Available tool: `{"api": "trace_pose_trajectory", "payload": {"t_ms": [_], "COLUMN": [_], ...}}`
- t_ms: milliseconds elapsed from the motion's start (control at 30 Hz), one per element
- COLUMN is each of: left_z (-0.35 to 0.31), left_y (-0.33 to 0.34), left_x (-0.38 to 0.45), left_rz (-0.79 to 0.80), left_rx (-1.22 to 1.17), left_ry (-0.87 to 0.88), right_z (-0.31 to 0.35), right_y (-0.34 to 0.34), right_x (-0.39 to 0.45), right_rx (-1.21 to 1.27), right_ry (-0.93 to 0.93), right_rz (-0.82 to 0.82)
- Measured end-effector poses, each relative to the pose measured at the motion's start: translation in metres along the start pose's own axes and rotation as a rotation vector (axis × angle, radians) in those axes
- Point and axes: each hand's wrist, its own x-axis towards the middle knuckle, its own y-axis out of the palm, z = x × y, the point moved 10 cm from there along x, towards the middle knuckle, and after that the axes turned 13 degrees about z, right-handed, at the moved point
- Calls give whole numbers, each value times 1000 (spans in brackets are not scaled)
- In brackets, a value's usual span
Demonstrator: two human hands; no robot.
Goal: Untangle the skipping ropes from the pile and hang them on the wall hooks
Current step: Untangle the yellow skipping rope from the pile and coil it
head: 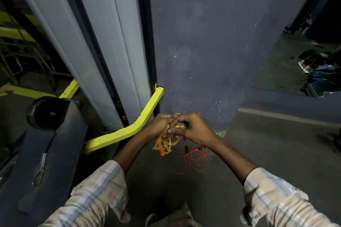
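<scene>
I hold a tangled yellow skipping rope (167,143) in front of me with both hands, close against the purple wall (203,42). My left hand (158,125) has its fingers curled round the upper part of the bundle, and my right hand (191,128) pinches a strand of the same rope between thumb and bent fingers, so the 2 hands touch each other over the knot. Below my hands the yellow loops hang free in a loose cluster, with an orange handle end (162,154) showing at the bottom of the bundle.

A red skipping rope (196,158) lies in loose coils on the grey floor (276,153), below and just to the right of the yellow bundle, near the foot of the wall.

Left of the wall a yellow metal bar (129,131) bends out from its base, and beside that stand 2 pale grey panels (118,42) in dark frames. Farther left of the bar sits a black round disc (46,112) on a dark surface. My checked sleeves (96,195) reach in from the bottom edge.
</scene>
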Motion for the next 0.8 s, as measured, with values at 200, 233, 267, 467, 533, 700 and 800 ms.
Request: {"api": "trace_pose_trajectory", "payload": {"t_ms": [200,233,267,467,533,700,800], "left_z": [-3,-4,-3,-14,-18,-40,-47], "left_y": [-7,-6,-5,-4,0,-2,-5], "left_x": [0,-1,-1,-7,-7,1,4], "left_rz": [3,28,50,203,254,268,257], "left_rx": [88,116,143,89,61,-54,-28], "left_ry": [-57,-65,-76,-94,-83,29,28], "right_z": [-2,-8,-14,-30,-30,-35,-54], "right_y": [-9,-11,-13,-14,-17,-28,-25], "right_x": [3,3,3,-5,-6,0,6], "right_rx": [-11,1,-10,-301,-357,-214,-31], "right_ry": [-7,18,48,84,121,196,323], "right_rz": [-43,-29,-4,45,-14,-145,-118]}}
